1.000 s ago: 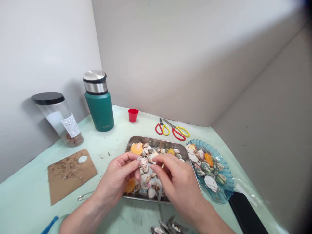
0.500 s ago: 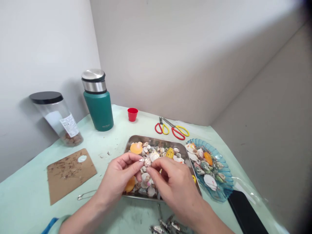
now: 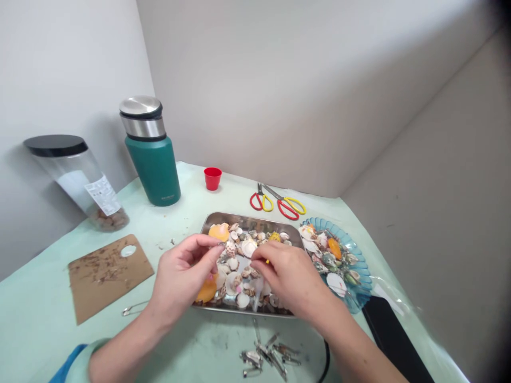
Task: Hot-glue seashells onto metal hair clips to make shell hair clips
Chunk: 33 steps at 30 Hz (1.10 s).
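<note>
Head view. My left hand [image 3: 179, 274] pinches a tiny, dark-looking piece [image 3: 221, 243] above the left part of the metal tray [image 3: 259, 223]. My right hand [image 3: 289, 268] has thumb and forefinger drawn close; I cannot tell whether they hold anything. Risk: with so little surface to pinch, the piece could slip and vanish among the shells [image 3: 248, 248]. Tray smooth, shiny; shells fan-shaped, rounded, some speckled; nearby clips [image 3: 271, 355] slim, metallic, heaped.

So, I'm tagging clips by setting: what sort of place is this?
Probably an indoor craft table: it holds a tray of shells, scissors and a heap of small metal pieces.
</note>
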Motion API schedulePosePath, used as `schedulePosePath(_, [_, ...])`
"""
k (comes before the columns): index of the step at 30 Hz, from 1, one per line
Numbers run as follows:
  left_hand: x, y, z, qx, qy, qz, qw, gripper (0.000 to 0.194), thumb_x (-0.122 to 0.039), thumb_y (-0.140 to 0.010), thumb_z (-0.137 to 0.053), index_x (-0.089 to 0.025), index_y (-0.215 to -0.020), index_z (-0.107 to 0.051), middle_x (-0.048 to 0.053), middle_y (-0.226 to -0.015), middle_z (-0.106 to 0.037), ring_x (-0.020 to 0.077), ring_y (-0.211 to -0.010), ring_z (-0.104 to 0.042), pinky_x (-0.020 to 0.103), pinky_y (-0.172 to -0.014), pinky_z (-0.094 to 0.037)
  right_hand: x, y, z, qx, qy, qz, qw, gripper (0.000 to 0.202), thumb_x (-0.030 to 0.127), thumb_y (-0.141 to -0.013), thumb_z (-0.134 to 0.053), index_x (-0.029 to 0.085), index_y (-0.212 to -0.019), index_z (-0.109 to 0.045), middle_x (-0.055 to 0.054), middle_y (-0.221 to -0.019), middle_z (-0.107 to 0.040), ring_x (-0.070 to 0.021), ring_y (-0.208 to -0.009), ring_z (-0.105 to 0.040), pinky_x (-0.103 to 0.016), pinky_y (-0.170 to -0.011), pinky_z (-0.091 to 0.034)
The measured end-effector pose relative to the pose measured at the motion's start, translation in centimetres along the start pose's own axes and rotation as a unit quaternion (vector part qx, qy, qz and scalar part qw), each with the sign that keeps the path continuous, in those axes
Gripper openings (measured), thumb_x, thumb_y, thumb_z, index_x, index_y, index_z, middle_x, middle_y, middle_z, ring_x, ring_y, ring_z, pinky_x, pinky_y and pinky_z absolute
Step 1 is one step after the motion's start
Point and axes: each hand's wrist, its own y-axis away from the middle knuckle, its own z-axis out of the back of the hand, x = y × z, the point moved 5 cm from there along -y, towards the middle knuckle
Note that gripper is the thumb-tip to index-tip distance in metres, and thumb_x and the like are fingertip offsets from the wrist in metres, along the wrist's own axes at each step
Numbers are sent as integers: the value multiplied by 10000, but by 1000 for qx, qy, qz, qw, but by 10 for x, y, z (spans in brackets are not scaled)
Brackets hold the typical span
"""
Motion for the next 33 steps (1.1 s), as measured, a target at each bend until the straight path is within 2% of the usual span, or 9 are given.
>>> schedulePosePath(3, [-1, -1, 0, -6, -3, -11, 1000, 189, -349, -693, -689, -182, -770, -644, -33, -509, -577, 105, -479, -523, 193, -493, -436, 5, -2, -16, 47, 47, 57, 996, 104, 171, -836, -559, 214, -818, -652, -8, -792, -612, -129, -698, -566, -242, -584, -322])
schedulePosePath(7, [-3, -1, -1, -11, -5, -11, 1000, 172, -338, -700, -680, -180, -747, -628, -42, -503, -562, 91, -470, -507, 178, -483, -425, 15, 0, -38, 69, 106, 143, 982, 64, 162, -803, -582, 203, -793, -629, -14, -769, -579, -142, -684, -522, -255, -562, -290])
schedulePosePath(11, [-3, 0, -2, -13, -4, -7, 1000, 181, -343, -699, -679, -179, -751, -623, -44, -499, -555, 93, -473, -508, 181, -485, -427, 18, 0, -47, 57, 125, 155, 978, 98, 187, -828, -562, 183, -749, -619, -30, -752, -570, -153, -680, -494, -270, -570, -289])
schedulePosePath(14, [-2, 0, -2, -9, 0, -4, 1000, 186, -341, -689, -688, -178, -751, -623, -42, -506, -561, 93, -463, -508, 185, -479, -423, 20, -1, -47, 47, 125, 160, 978, 127, 197, -832, -559, 188, -722, -620, -23, -731, -558, -153, -661, -473, -278, -560, -281])
schedulePosePath(20, [-2, -1, -3, -2, 4, 2, 1000, 181, -342, -687, -686, -180, -738, -625, -43, -483, -553, 99, -452, -511, 195, -482, -421, 21, -2, -45, 69, 75, 173, 980, 103, 165, -805, -566, 200, -737, -636, -16, -761, -552, -150, -688, -466, -268, -582, -297])
schedulePosePath(26, [-2, -1, -3, 1, 7, -4, 1000, 178, -336, -681, -688, -176, -723, -623, -44, -471, -541, 93, -447, -495, 183, -456, -402, 19, -2, -46, 73, 76, 171, 980, 93, 152, -801, -540, 195, -740, -595, -18, -799, -545, -153, -718, -467, -264, -627, -320])
schedulePosePath(28, [-1, -2, -3, 2, 11, -4, 1000, 187, -343, -680, -690, -176, -729, -621, -45, -461, -537, 93, -447, -492, 182, -455, -403, 19, -2, -41, 69, 56, 164, 982, 77, 139, -800, -518, 184, -763, -568, -23, -805, -545, -147, -714, -470, -258, -626, -331])
schedulePosePath(33, [1, -2, -2, 9, 31, 7, 999, 207, -355, -686, -695, -179, -751, -608, -48, -454, -542, 93, -448, -491, 184, -473, -421, 13, -1, -17, 68, -72, 116, 988, 127, 53, -742, -492, 179, -752, -488, 17, -726, -523, -103, -642, -450, -212, -586, -333])
